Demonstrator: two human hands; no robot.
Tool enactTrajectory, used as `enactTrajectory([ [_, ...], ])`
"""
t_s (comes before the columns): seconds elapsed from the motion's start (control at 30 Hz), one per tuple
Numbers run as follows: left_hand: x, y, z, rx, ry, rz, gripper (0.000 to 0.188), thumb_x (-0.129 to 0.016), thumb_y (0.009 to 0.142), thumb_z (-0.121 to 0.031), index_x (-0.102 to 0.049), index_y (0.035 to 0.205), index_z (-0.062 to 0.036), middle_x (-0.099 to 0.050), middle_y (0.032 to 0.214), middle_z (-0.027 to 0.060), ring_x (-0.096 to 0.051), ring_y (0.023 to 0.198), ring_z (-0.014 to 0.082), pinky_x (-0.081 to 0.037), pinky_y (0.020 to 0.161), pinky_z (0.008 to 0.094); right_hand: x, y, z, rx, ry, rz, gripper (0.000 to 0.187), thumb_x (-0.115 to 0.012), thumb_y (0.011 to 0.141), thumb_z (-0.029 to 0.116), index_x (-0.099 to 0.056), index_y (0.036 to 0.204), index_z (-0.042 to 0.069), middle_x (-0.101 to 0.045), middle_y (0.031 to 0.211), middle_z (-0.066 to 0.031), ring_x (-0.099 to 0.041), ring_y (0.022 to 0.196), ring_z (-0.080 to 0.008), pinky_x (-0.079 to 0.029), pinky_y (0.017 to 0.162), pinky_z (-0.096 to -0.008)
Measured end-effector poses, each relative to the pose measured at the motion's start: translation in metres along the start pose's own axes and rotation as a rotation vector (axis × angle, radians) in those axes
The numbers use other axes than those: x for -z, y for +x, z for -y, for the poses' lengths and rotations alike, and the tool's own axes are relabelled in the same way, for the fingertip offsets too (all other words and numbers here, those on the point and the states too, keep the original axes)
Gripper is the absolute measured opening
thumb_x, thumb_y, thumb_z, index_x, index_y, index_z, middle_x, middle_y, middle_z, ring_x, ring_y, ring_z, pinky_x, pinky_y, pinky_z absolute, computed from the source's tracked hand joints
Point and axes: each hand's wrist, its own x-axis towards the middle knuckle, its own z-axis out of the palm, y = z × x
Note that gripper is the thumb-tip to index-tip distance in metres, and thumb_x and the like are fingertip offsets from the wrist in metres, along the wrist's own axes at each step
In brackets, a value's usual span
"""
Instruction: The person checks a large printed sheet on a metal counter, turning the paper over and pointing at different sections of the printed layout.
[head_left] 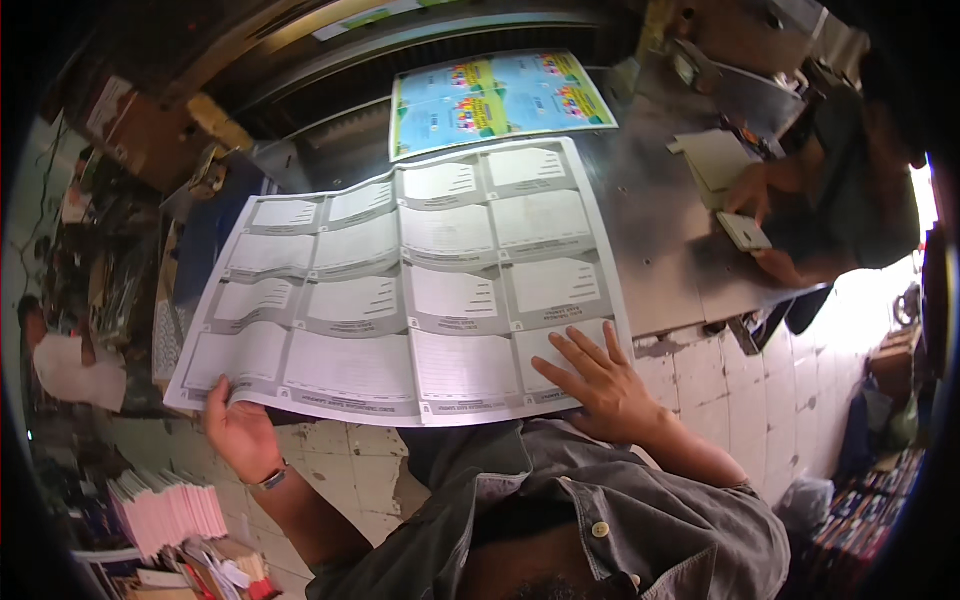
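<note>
Down at the far left, one stack of pink booklets (168,510) sits low by the floor. Just right of it, the left hand (238,432) comes up from below, a watch (272,478) on its wrist, fingers curled around the near left corner of one big grey printed sheet (400,290), thumb on top, pinching the edge. That sheet spreads wide across the middle, printed with a grid of repeated panels, four rows deep; its left half hangs past the metal table (655,235) while its right half lies on it. Beyond it, one colourful sheet (495,100) lies flat on the table, blue, green and yellow, just apart from the grey sheet's far edge. Moving right, the right hand (600,385) lies flat with fingers spread wide, pressing the sheet's near right corner down. Far right, another person's two hands (755,200) work at the table's end, one beside a small white card (743,231).
</note>
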Motion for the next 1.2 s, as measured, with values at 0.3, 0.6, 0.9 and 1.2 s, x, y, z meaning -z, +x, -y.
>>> enactTrajectory([
  [0.3, 0.015, 0.028, -0.056, 0.012, -0.02, 0.095, 0.047, -0.057, 0.094, -0.013, -0.047, 0.135, 0.0074, -0.057, 0.134, 0.0166, -0.055, 0.123, 0.0285, -0.043, 0.105, 0.0444, 0.052, -0.017, -0.027, 0.174, 0.01, -0.631, 0.02, -0.063, 0.082, 0.006, -0.075, 0.098, 0.005, -0.076, 0.096, -0.0077, -0.074, 0.09, -0.0245, -0.059, 0.085, -0.0419],
  [0.6, 0.021, 0.045, -0.071, -0.251, -0.067, 0.14, 0.039, -0.047, 0.101, -0.017, -0.055, 0.128, 0.0092, -0.058, 0.135, 0.0202, -0.057, 0.121, 0.0298, -0.045, 0.104, 0.0473, 0.172, 0.014, -0.008, 0.278, -0.465, -1.084, 0.015, -0.068, 0.085, 0.009, -0.073, 0.097, 0.005, -0.076, 0.095, -0.0108, -0.074, 0.094, -0.0296, -0.058, 0.09, -0.0449],
  [0.9, 0.073, 0.03, 0.02, -1.134, 0.935, 0.012, 0.04, -0.059, 0.095, -0.021, -0.063, 0.12, 0.009, -0.069, 0.117, 0.0206, -0.07, 0.095, 0.0271, -0.059, 0.077, 0.0409, 0.14, -0.015, -0.012, 0.222, -0.45, -1.109, 0.024, -0.07, 0.089, 0.014, -0.067, 0.112, 0.013, -0.073, 0.11, -0.0089, -0.07, 0.107, -0.0341, -0.054, 0.098, -0.0531],
  [1.2, 0.025, -0.004, 0.141, 0.135, -0.074, -0.106, 0.05, -0.056, 0.09, 0.003, -0.048, 0.139, 0.0019, -0.057, 0.136, 0.0129, -0.058, 0.122, 0.0262, -0.047, 0.105, 0.0412, 0.02, -0.003, -0.062, -0.131, -0.243, -0.844, 0.028, -0.064, 0.077, -0.001, -0.076, 0.1, 0.01, -0.075, 0.103, -0.0065, -0.068, 0.107, -0.0302, -0.049, 0.101, -0.049],
])
